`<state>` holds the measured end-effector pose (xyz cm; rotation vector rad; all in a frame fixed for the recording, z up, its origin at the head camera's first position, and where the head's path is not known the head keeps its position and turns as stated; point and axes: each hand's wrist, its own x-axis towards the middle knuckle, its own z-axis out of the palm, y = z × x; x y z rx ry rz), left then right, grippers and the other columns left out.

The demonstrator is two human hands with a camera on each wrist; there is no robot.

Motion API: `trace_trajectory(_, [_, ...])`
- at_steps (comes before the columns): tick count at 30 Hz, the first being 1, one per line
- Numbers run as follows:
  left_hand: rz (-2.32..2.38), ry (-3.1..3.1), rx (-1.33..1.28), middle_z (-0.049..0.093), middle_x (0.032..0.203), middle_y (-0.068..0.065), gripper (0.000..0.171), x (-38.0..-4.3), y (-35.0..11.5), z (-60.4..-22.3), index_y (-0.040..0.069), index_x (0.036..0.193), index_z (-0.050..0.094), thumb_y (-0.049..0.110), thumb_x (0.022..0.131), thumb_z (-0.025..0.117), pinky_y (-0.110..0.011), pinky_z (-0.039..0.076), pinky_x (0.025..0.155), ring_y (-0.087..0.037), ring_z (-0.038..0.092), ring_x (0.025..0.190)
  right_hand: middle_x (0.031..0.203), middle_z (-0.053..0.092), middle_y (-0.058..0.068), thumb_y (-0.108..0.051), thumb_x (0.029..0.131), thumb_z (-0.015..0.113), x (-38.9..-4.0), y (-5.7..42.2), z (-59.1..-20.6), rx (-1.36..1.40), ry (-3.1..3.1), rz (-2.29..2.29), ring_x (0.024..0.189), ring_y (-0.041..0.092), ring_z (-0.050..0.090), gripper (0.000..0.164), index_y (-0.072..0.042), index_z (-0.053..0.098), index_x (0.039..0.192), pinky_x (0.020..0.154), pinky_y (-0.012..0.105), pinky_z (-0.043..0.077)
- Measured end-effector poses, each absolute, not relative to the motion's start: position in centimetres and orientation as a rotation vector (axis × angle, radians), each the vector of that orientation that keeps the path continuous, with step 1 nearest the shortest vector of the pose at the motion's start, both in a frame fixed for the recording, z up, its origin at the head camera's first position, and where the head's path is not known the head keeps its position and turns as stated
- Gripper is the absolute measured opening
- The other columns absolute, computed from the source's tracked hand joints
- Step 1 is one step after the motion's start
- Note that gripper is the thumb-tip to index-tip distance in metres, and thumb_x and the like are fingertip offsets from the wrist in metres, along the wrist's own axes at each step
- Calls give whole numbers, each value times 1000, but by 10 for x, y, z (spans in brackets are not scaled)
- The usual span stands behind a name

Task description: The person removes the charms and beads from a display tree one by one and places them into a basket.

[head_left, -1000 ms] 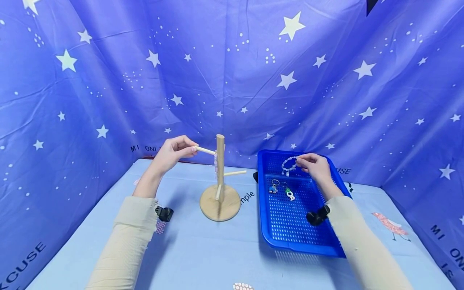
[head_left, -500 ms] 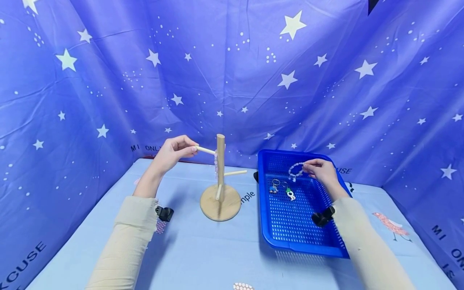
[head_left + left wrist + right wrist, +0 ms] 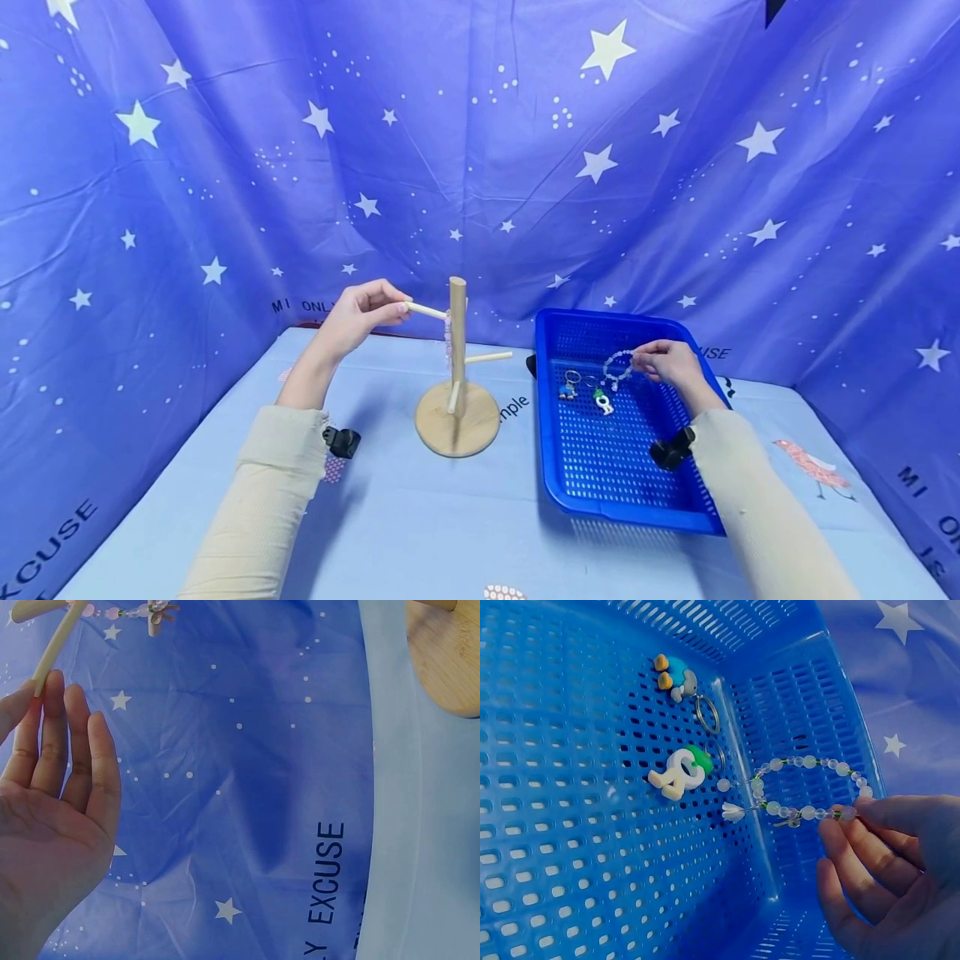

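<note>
My left hand (image 3: pixel 356 318) pinches the tip of an upper peg (image 3: pixel 424 309) on a wooden stand (image 3: pixel 458 350) with a round base. A pink beaded bracelet (image 3: pixel 112 613) hangs on that peg, close to the post. Over the blue basket (image 3: pixel 551 467), my right hand (image 3: pixel 670 367) pinches a beaded bracelet (image 3: pixel 808 761) of pale and clear beads between thumb and fingers. Its white flower charm (image 3: pixel 733 812) dangles at the far end of the loop. Two keychains lie on the basket floor: a blue figure (image 3: pixel 676 677) and a white figure with a green top (image 3: pixel 682 771).
Lower pegs (image 3: pixel 489 357) stick out from the stand's post. The basket stands right of the stand, on a light blue cloth (image 3: pixel 420 525). A purple star-printed curtain (image 3: pixel 480 167) surrounds the table at the back and sides.
My right hand has moved right and slightly down within the basket, carrying the bracelet with it. The left hand stays on the peg.
</note>
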<state>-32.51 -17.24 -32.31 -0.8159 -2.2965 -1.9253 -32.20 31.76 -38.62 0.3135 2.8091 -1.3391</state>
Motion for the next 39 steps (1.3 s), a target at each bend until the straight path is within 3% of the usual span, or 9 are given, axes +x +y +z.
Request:
trace_trajectory(9, [-1923, -2294, -821, 72, 86, 10, 8, -326, -172, -324, 7, 99, 66, 3, 97, 60, -23, 61, 83, -4, 69, 84, 89, 75, 1, -16, 101, 57, -324, 320, -389, 336, 2780, -1331, 79, 8, 70, 29, 6, 64, 118, 67, 21, 59])
trace_trajectory(15, [-1936, -2285, -823, 74, 88, 5, 10, -327, -173, -325, 10, 97, 67, 3, 97, 60, -25, 61, 84, -5, 70, 85, 90, 75, 7, -14, 100, 56, -328, 324, -395, 374, 2776, -1312, 80, 13, 71, 27, 8, 65, 115, 77, 32, 64])
trace_trajectory(22, [-1949, -2280, -819, 73, 89, 6, 11, -328, -173, -325, 12, 96, 67, 3, 97, 60, -21, 61, 82, -4, 70, 85, 85, 73, 9, -14, 99, 60, -335, 328, -405, 489, 2746, -1376, 72, 12, 70, 20, 3, 70, 102, 68, 33, 64])
trace_trajectory(30, [-1940, -2288, -815, 73, 88, 7, 11, -328, -173, -326, 13, 96, 67, 4, 97, 60, -24, 61, 84, -4, 70, 85, 101, 72, 20, -8, 100, 54, -328, 321, -398, 498, 2779, -1334, 77, 13, 68, 26, 9, 64, 117, 83, 39, 63])
trace_trajectory(35, [-1933, -2290, -812, 74, 90, 3, 10, -327, -173, -326, 12, 96, 67, 4, 97, 61, -28, 61, 85, -5, 70, 85, 104, 71, 21, -9, 100, 55, -326, 319, -396, 506, 2807, -1302, 81, 17, 69, 27, 8, 63, 119, 83, 40, 63])
trace_trajectory(39, [-1935, -2286, -806, 74, 89, 5, 10, -327, -173, -326, 12, 96, 67, 4, 97, 61, -23, 61, 83, -7, 70, 86, 101, 72, 20, -10, 100, 55, -325, 318, -395, 492, 2830, -1284, 83, 20, 68, 27, 8, 63, 118, 84, 41, 63])
